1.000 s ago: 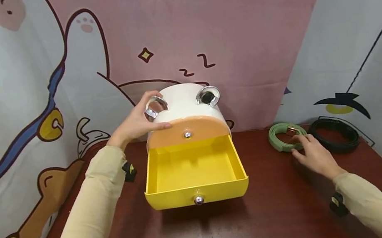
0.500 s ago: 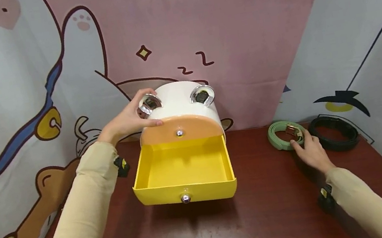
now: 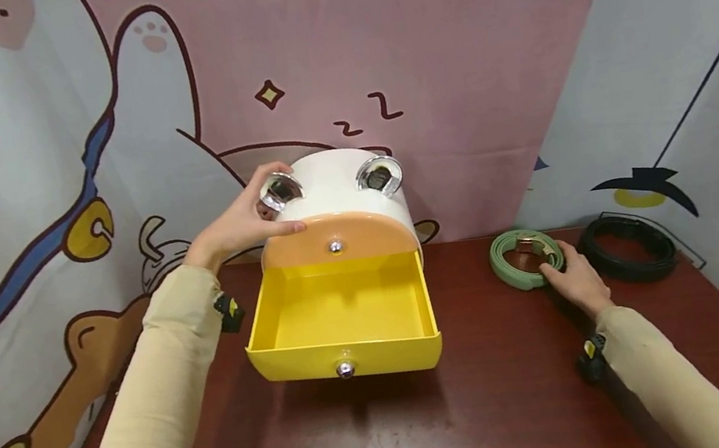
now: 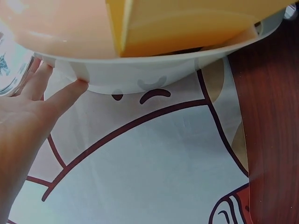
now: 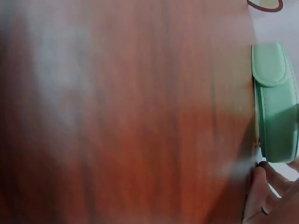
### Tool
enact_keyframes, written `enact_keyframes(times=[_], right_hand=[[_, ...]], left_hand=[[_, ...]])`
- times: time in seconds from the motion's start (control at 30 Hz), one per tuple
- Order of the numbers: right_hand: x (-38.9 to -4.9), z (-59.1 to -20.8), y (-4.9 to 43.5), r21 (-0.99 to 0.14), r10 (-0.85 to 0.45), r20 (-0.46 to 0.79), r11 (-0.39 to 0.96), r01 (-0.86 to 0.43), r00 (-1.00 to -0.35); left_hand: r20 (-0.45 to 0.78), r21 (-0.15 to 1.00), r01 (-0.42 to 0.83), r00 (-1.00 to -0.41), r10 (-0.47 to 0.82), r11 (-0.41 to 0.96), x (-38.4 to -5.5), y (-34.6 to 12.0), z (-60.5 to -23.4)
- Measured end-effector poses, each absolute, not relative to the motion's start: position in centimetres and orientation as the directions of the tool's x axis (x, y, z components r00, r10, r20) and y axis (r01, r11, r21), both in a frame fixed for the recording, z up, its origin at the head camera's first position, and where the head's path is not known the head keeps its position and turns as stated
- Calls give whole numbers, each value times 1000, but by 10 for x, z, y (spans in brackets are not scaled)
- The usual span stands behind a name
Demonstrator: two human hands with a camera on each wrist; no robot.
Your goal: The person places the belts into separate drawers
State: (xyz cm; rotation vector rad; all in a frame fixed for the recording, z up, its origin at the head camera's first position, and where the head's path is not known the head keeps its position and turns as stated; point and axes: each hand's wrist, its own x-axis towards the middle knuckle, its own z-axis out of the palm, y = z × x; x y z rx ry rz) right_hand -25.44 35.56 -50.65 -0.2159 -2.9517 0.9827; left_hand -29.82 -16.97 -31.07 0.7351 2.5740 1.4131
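Observation:
A white drawer box [image 3: 341,179] with two silver-rimmed eyes stands at the back. Its orange upper drawer [image 3: 368,234] is closed; the yellow lower drawer [image 3: 339,314] is pulled out, nothing in it. My left hand [image 3: 234,225] grips the box's left side, thumb at the front edge, fingers behind the left eye. In the left wrist view, thumb and fingers [image 4: 41,84] lie along the white shell. On the right, my right hand [image 3: 579,278] pinches the near right side of a coiled green belt [image 3: 510,270] with a gold buckle. The right wrist view shows this belt [image 5: 280,116] edge-on beside the fingers.
A coiled black belt [image 3: 631,270] lies right of the green one, close to the back edge of the dark red wooden table [image 3: 504,406]. A printed cloth [image 3: 443,43] hangs right behind the table and along both sides.
My right hand has closed on the green belt and shifted it slightly left, away from the black one. The drawer box has moved a little left under my left hand.

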Motion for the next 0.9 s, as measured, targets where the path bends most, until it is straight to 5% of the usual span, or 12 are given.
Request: enact_keyframes(times=[0.47, 0.9], right_hand=[[-254, -515, 318, -714, -5, 24, 700, -21, -1000], [-248, -517, 303, -710, 19, 101, 702, -59, -995]], left_hand=[[158, 803, 388, -870, 467, 452, -301, -171, -312], [162, 801, 389, -873, 460, 455, -302, -172, -313]])
